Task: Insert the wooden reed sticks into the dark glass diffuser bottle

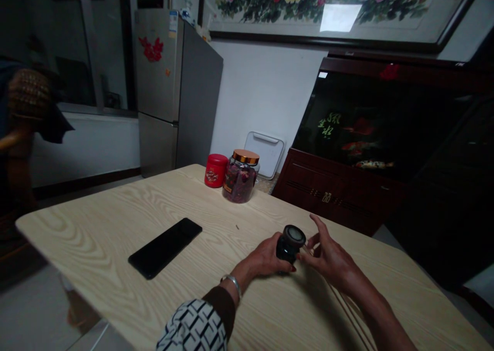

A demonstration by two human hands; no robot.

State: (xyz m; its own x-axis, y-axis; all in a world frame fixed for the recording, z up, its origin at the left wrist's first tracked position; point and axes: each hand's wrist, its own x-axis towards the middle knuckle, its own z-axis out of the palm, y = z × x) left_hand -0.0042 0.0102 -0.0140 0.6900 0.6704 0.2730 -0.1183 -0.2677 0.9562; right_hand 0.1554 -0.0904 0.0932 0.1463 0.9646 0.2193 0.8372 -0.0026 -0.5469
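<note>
In the head view my left hand (268,256) is wrapped round a small dark jar (286,249) with a round, greyish top. The jar is held tilted, just over the table. My right hand (326,253) is at the jar's right side, with thumb and a finger pinched together and the index finger raised. Between those fingertips shows a thin pale cord (353,312), whose strands run back beneath my right forearm to the bottom edge. Whether the cord touches the jar I cannot tell.
A black phone (165,248) lies on the wooden table (96,238) at the left. Toward the back corner stand a red canister (216,171) and a glass jar (240,181) of dried flowers with a copper lid. Beyond are a fridge (158,83) and a fish tank (370,124).
</note>
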